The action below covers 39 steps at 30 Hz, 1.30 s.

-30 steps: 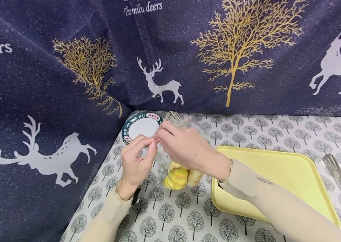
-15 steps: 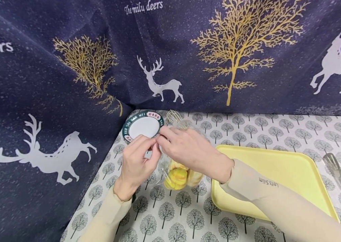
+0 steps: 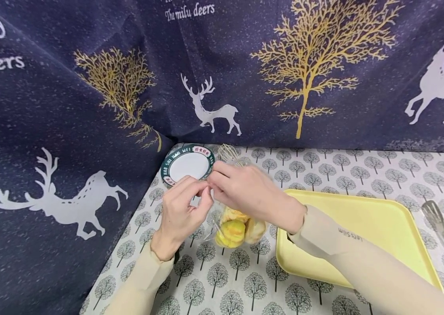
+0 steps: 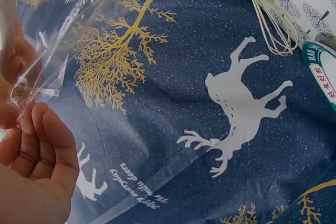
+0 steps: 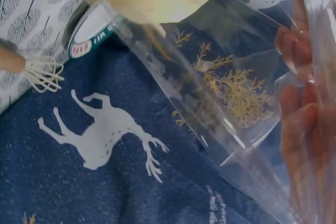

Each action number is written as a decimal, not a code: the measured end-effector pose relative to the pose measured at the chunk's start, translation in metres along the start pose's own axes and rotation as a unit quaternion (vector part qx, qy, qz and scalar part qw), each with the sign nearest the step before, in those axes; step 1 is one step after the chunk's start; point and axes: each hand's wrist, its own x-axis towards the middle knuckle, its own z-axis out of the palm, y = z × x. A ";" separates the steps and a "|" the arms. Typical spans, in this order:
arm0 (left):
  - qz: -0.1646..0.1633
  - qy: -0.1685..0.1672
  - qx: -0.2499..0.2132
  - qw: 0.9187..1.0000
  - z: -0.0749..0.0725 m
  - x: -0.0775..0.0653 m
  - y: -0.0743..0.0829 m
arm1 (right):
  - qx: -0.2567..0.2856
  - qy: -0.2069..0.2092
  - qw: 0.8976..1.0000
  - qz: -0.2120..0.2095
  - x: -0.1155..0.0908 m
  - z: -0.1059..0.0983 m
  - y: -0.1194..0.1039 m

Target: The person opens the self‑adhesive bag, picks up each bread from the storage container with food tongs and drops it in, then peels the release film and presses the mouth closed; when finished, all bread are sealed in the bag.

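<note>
In the head view, a clear plastic bag point(image 3: 214, 221) hangs below both hands, with a yellow bun point(image 3: 230, 234) and a paler bread roll point(image 3: 255, 231) inside. My left hand point(image 3: 180, 212) pinches the bag's gathered top between thumb and fingers. Against it, my right hand point(image 3: 251, 192) pinches the same gathered plastic, knuckles up. From the left wrist, the left hand point(image 4: 42, 177) and the twisted neck of the bag point(image 4: 52, 51) show. Seen from the right wrist, the bag's film point(image 5: 231, 124) crosses in front of fingers point(image 5: 299, 51). A small reddish bit at the pinch is too small to identify.
A yellow tray point(image 3: 348, 236) lies right of the hands, partly under the right forearm. Behind them are a green-rimmed white plate point(image 3: 186, 165) and a whisk point(image 3: 228, 152). Metal utensils point(image 3: 442, 232) lie at the far right. A dark curtain point(image 3: 222, 52) bounds the back and left.
Both hands stay together at the bag's neck. The left thumb and fingers have drawn closer in, and the right fingers have shifted slightly. The bag and bread have barely moved.
</note>
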 end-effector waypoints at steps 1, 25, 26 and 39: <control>0.000 0.000 -0.003 1.000 0.000 0.000 0.000 | 0.013 -0.001 1.000 0.008 0.000 0.000 0.001; -0.043 -0.022 -0.029 0.998 -0.001 0.003 0.002 | 0.028 0.010 0.999 -0.011 -0.006 -0.007 0.002; -0.044 -0.024 -0.030 0.998 0.000 0.004 0.001 | 0.028 0.009 1.000 -0.009 -0.006 -0.007 0.002; -0.056 -0.016 -0.054 0.997 -0.002 0.001 0.002 | 0.128 0.027 0.986 0.104 -0.001 -0.005 0.002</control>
